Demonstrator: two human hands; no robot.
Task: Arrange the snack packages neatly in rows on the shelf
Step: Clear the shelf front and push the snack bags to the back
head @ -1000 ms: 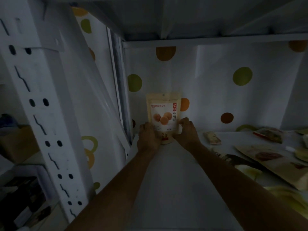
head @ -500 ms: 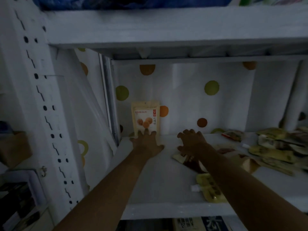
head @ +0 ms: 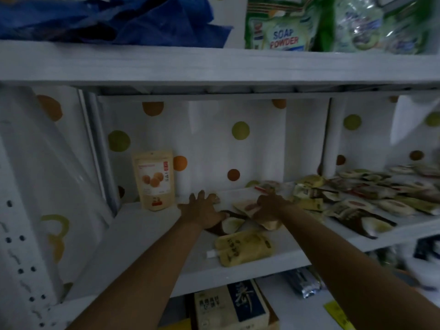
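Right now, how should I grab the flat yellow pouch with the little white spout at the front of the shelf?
The flat yellow spouted pouch lies on its side near the white shelf's front edge, spout pointing left. Probably come from above and the front, pinching its wide body across the short sides. The spout is too small to hold, and neither hand is on the pouch.
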